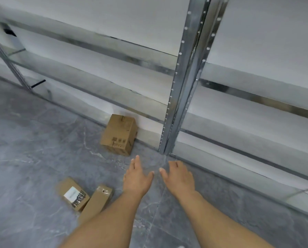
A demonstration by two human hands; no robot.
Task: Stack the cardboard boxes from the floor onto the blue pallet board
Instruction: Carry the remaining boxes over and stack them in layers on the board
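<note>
At the far left a slanted metal brace point(10, 65) of the shelving runs down to the grey marbled floor point(33, 149). Low on the left of the floor lie two small cardboard boxes side by side and touching: the labelled box point(72, 193), with a white sticker on its top face, and just to its right the narrow box point(96, 203), lying lengthwise and partly hidden at its near end by the left forearm. Further back and a little to the right stands the bigger box point(119, 135), tilted back with its far edge against the base of the shelving, well apart from the two small ones. All three boxes are on the floor; the blue pallet board is out of view.

Next come the hands, both reaching forward over the floor, palms down. The left hand point(137, 178) has its fingers straight and together, thumb out to the right, holding nothing; its fingertips point at the bigger box but are clear of it. The right hand point(179, 177) lies just beside it, its grip likewise apart, fingers relaxed and slightly bent at the tips, thumb out toward the left hand, and empty. The two thumbs are near each other but not touching.

Right of the hands a perforated metal upright point(183, 83) rises from the floor, and white shelves point(257, 108) with metal edges stretch away to the right.
</note>
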